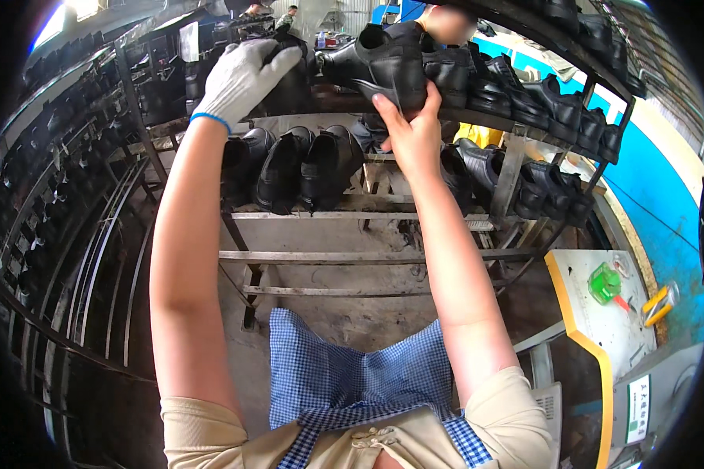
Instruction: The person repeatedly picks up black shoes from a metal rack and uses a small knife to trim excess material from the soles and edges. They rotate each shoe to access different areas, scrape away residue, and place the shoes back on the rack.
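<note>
My left hand point(246, 76), in a white knit glove with a blue cuff, is closed over a dark shoe point(289, 87) on the upper rack shelf. Part of that shoe is hidden behind the glove. My bare right hand point(413, 129) grips another black shoe point(391, 69) from beneath its heel end, thumb and a finger pressed to it. This shoe is tilted, at the height of the upper shelf. Just right of it stands a row of black shoes point(489, 90). Below my hands, several more black shoes point(328, 168) sit on the lower shelf.
Metal rack rails point(368, 256) cross in front of my blue checked apron point(360, 367). Racks of dark shoes point(62, 117) line the left. At right, a yellow-edged table point(602, 313) bears a green container point(605, 283) and a yellow-handled tool point(659, 305). Another person point(411, 35) stands behind the rack.
</note>
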Available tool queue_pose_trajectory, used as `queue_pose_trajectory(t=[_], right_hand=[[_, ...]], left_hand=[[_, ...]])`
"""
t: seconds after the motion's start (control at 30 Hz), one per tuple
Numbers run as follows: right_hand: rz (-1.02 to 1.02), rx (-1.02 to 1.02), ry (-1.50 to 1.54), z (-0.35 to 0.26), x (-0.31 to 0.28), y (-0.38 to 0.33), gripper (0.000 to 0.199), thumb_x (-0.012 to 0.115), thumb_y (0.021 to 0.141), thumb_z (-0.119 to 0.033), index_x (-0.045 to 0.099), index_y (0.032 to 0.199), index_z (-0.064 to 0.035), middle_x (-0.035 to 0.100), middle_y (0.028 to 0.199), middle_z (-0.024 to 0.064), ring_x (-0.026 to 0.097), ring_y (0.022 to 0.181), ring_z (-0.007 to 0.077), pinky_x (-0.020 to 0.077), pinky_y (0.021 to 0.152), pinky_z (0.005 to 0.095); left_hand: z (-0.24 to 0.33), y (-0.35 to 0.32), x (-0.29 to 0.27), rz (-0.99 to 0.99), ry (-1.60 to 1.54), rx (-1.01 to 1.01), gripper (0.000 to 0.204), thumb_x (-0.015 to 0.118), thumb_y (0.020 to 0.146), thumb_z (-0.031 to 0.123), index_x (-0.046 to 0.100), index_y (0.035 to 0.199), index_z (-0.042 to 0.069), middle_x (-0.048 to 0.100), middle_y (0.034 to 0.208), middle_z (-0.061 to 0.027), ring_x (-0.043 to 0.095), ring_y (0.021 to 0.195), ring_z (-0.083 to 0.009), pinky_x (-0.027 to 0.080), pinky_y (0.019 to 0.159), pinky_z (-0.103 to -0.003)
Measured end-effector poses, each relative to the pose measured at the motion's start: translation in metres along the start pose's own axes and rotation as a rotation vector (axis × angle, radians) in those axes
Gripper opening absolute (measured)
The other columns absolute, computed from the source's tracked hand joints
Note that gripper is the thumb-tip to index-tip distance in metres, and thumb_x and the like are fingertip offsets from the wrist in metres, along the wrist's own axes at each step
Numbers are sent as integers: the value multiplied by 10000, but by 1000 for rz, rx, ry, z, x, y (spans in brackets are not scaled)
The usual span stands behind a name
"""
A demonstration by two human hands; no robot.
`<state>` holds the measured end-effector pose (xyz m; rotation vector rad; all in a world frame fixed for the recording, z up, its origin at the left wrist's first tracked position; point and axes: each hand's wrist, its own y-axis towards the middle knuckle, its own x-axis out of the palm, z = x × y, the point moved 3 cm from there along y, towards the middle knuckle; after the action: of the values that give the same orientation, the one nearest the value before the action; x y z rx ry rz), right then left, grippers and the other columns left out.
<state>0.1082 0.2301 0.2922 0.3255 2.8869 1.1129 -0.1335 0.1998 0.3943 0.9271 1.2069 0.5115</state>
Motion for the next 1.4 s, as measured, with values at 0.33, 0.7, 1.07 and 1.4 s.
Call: queue_pose_trajectory(t=[0.33,0.7,1.07,1.4], right_hand=[[-567,-337,443,-3,-23,-176,1058,908,700,-293,284,1524,-65,516,799,-15,505,638,68,396,566,220],[-805,268,81,37,-61,-231,605,805,810,-114,565,1364,-91,451,681,-28,413,588,52,371,528,230],[-768,-703,-592,-1,-69,-219,187,709,772,-66,691,956,-37,572,781,22,596,593,137,477,453,272],[-493,-527,-455,35,-70,-210,197,739,757,-68,597,891,-54,538,756,12,524,503,115,411,430,233]], left_hand=[[92,-210,-46,267,-814,-157,393,609,902,200,607,1175,-83,674,1057,-174,653,984,-294,479,914,-362],[103,-338,55,-442,-1846,-1140,425,577,951,233,568,1286,-30,664,1167,-123,648,1024,-193,521,907,-329],[134,-335,55,-362,-1251,-626,290,606,937,63,590,1215,-16,671,1106,-125,640,992,-179,515,863,-298],[136,-344,59,-315,-1225,-639,283,592,938,52,595,1215,-3,663,1122,-116,633,949,-183,517,839,-316]])
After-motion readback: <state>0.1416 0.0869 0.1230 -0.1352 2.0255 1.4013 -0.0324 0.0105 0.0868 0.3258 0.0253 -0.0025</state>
